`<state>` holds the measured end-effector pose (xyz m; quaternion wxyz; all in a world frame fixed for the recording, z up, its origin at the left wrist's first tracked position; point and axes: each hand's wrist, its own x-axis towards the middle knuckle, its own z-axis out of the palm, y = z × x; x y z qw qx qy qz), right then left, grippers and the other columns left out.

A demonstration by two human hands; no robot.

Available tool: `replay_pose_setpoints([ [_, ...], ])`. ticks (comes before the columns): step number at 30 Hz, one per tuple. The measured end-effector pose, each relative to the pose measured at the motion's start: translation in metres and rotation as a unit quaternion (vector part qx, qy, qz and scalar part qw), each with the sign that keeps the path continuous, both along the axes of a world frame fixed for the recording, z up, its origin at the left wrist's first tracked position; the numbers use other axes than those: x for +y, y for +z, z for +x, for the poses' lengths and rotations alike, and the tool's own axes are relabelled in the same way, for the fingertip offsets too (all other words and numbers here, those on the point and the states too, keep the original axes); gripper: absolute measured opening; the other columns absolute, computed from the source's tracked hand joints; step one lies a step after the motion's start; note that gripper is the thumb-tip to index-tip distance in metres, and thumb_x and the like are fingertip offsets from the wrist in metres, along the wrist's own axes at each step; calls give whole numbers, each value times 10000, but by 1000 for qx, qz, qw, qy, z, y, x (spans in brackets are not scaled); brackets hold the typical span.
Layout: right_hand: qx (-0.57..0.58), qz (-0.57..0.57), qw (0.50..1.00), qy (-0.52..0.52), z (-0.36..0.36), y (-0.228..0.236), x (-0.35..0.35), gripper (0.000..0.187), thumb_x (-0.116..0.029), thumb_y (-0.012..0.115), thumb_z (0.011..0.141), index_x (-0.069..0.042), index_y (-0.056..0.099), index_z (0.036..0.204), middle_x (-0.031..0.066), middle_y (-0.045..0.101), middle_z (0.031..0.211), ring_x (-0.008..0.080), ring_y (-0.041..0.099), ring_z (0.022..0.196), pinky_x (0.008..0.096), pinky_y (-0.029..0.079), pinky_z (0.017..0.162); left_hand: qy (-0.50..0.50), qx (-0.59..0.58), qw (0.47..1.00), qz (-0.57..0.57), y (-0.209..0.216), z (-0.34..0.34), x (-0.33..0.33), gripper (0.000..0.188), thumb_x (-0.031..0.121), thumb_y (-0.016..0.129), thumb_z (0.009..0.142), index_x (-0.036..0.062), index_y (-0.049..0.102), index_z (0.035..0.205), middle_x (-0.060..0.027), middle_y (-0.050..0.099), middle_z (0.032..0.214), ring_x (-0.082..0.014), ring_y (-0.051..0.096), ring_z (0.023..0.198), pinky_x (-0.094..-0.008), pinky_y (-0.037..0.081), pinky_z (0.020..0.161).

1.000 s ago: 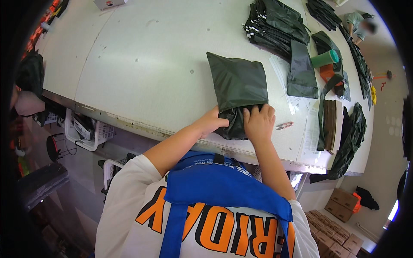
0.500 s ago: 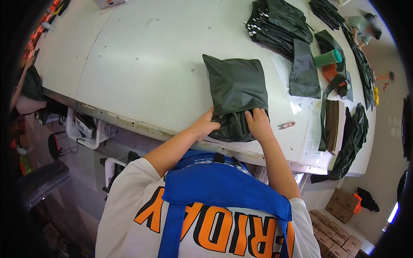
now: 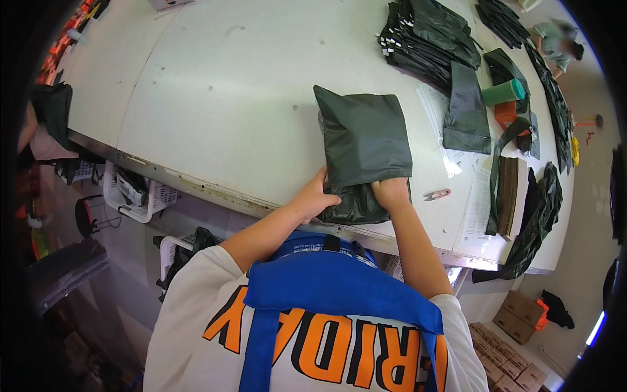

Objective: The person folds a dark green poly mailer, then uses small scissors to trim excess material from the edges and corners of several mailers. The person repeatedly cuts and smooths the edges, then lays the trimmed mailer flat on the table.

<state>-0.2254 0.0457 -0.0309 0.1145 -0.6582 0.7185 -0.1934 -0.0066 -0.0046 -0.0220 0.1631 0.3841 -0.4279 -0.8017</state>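
Note:
In front of me at the table's near edge lies a dark green piece of folded, shiny fabric (image 3: pixel 368 140), shaped like a flat pouch. Its far layer lies over a crumpled near part. My left hand (image 3: pixel 315 197) grips the near left edge, thumb on top and the other fingers partly out of sight beneath or behind the cloth. My right hand (image 3: pixel 391 192) reaches under the far layer's lower edge; its fingers are hidden there. Small thread snips with pinkish handles (image 3: pixel 437 195) lie to the right of that hand.
The white table (image 3: pixel 215 117) has a worn near edge. At the far right are stacked dark fabric pieces (image 3: pixel 418 49), a folded dark green piece (image 3: pixel 466 117), a green cylinder (image 3: pixel 503 92) and paper sheets (image 3: pixel 480 209). White baskets (image 3: pixel 160 199) stand below the table; another person (image 3: pixel 555 42) works far right.
My right hand has slid deeper under the far layer, hiding its fingers. That layer looks smoother and lies further over the near part. My left hand keeps its place at the left edge.

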Motion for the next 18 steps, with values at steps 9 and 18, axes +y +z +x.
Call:
replay_pose_setpoints([
  [9,45,9,998,38,29,-17,-19,482,-284,563,827,-89,539,1266,157,478,1360,350,404,1280,469,278,1082,-15,-205,959,-194,10,17,12,864,34,690,698,39,243,1438,-173,413,1332,-325,414,1226,-409,323,1048],
  [18,82,-3,996,18,44,3,-21,354,-300,515,857,-103,573,1145,123,551,1227,307,480,1172,430,350,1015,-178,-143,625,-746,33,-81,-31,268,128,613,728,96,612,994,-62,543,1077,-244,527,1027,-380,430,798],
])
